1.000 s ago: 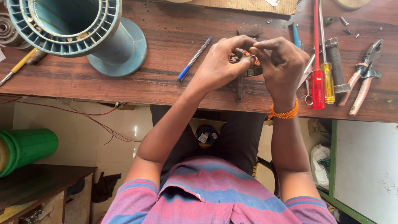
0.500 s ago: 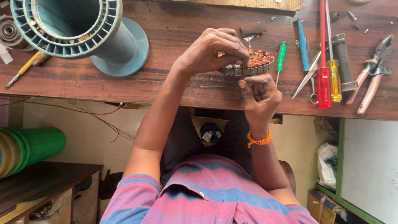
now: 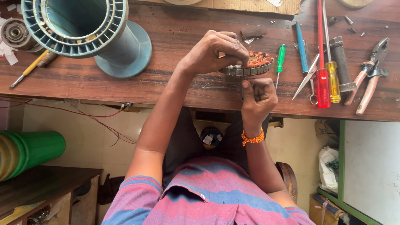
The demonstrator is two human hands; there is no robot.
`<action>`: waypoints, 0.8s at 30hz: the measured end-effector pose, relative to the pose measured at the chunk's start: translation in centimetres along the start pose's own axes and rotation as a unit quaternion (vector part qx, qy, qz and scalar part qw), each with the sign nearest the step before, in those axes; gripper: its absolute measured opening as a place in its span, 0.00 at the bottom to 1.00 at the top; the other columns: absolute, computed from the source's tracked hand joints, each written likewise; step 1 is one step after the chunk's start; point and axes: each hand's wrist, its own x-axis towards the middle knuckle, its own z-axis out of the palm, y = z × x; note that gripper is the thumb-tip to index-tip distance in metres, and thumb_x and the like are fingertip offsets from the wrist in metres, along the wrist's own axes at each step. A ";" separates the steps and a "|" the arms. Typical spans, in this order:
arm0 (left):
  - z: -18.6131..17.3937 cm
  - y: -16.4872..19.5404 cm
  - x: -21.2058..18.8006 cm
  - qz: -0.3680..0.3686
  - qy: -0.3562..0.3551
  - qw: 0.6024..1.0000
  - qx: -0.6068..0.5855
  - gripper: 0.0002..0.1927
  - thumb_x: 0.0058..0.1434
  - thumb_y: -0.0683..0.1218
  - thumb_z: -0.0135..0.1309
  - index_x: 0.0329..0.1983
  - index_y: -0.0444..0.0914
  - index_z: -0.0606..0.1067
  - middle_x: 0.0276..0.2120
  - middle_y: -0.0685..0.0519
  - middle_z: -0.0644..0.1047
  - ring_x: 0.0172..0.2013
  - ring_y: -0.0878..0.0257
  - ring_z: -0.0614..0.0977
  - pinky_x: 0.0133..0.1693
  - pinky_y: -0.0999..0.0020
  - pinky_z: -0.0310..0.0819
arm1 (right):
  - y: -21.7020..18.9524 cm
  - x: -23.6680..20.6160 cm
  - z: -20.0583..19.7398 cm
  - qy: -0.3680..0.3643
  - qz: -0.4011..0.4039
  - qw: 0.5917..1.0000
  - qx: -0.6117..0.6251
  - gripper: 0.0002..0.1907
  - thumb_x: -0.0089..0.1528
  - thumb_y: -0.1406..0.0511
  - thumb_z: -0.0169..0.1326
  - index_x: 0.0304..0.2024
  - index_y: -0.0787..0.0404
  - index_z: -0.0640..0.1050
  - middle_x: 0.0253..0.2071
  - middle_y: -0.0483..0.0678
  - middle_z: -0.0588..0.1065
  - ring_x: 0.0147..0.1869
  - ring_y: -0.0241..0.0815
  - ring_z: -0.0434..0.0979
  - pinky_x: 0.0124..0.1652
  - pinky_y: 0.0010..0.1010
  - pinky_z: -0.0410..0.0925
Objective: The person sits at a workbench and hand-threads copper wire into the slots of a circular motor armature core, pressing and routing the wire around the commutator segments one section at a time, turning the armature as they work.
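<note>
Stator ring holding copper windings sits in left hand's pinching grip; right hand fisted.

Round motor stator: a ring of stacked grey metal plates with copper-coloured windings showing on top, lying flat on the wooden workbench, just left of the green-handled screwdriver, partly hidden from view.
</note>
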 end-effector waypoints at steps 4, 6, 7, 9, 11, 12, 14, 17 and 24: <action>-0.1 0.6 0.4 -0.028 -0.008 1.000 0.007 0.09 0.60 0.41 0.67 0.44 0.40 0.84 0.40 0.52 0.85 0.41 0.59 0.85 0.44 0.65 0.81 | 0.1 0.3 -0.4 0.025 0.000 0.999 -0.028 0.08 0.69 0.70 0.62 0.39 0.63 0.74 0.26 0.33 0.62 0.29 0.22 0.52 0.30 0.18 0.49; -0.2 1.3 0.8 -0.034 -0.019 0.999 0.032 0.10 0.61 0.44 0.66 0.46 0.41 0.84 0.43 0.51 0.85 0.40 0.59 0.85 0.44 0.65 0.81 | 0.1 0.4 -0.6 0.030 0.012 0.999 -0.026 0.07 0.70 0.70 0.60 0.40 0.64 0.74 0.27 0.33 0.64 0.30 0.21 0.56 0.31 0.19 0.51; -0.2 1.8 0.8 -0.040 -0.015 0.998 0.046 0.12 0.60 0.48 0.67 0.46 0.42 0.83 0.42 0.53 0.84 0.40 0.59 0.85 0.43 0.64 0.80 | 0.1 0.4 -0.7 0.030 0.019 0.999 -0.027 0.07 0.70 0.69 0.60 0.41 0.65 0.74 0.28 0.34 0.67 0.30 0.21 0.58 0.31 0.19 0.53; 0.2 3.3 0.6 -0.051 -0.008 0.996 0.077 0.17 0.59 0.55 0.69 0.46 0.42 0.81 0.39 0.55 0.83 0.40 0.59 0.84 0.43 0.62 0.79 | 0.3 0.7 -0.7 0.030 0.015 0.999 -0.025 0.06 0.71 0.69 0.58 0.43 0.67 0.75 0.30 0.36 0.70 0.33 0.22 0.63 0.33 0.19 0.57; 2.0 4.8 0.4 -0.066 0.027 0.979 0.188 0.24 0.58 0.59 0.68 0.51 0.42 0.80 0.43 0.55 0.81 0.42 0.56 0.82 0.44 0.61 0.78 | 0.6 0.9 -0.7 0.033 -0.003 0.999 -0.023 0.06 0.71 0.70 0.57 0.47 0.70 0.76 0.34 0.38 0.72 0.36 0.23 0.67 0.36 0.19 0.61; 3.1 5.4 0.4 -0.074 0.044 0.966 0.242 0.28 0.57 0.61 0.67 0.54 0.41 0.79 0.45 0.55 0.80 0.43 0.55 0.81 0.44 0.61 0.78 | 0.7 0.9 -0.7 0.036 0.009 0.999 -0.017 0.06 0.71 0.70 0.56 0.47 0.70 0.76 0.34 0.38 0.73 0.36 0.23 0.68 0.36 0.19 0.62; 5.2 6.0 0.4 -0.095 0.088 0.953 0.274 0.26 0.58 0.58 0.67 0.56 0.43 0.79 0.47 0.56 0.78 0.45 0.57 0.80 0.46 0.62 0.78 | 0.9 1.0 -0.9 0.040 0.033 0.999 -0.006 0.06 0.71 0.71 0.53 0.48 0.70 0.77 0.35 0.39 0.74 0.37 0.24 0.69 0.36 0.19 0.64; 6.4 5.6 0.2 -0.094 0.132 0.944 0.288 0.22 0.59 0.56 0.68 0.55 0.46 0.79 0.48 0.59 0.78 0.44 0.60 0.80 0.46 0.64 0.78 | 0.7 1.7 -2.0 0.006 0.024 1.000 0.015 0.04 0.71 0.72 0.55 0.46 0.70 0.76 0.37 0.39 0.75 0.40 0.25 0.72 0.41 0.20 0.67; 6.1 4.2 -0.9 -0.061 0.131 0.948 0.284 0.22 0.59 0.53 0.69 0.56 0.50 0.80 0.48 0.63 0.81 0.40 0.64 0.79 0.44 0.67 0.79 | -2.1 5.1 -6.6 -0.109 -0.085 0.981 -0.132 0.03 0.67 0.75 0.63 0.42 0.67 0.80 0.34 0.41 0.68 0.34 0.28 0.61 0.34 0.23 0.55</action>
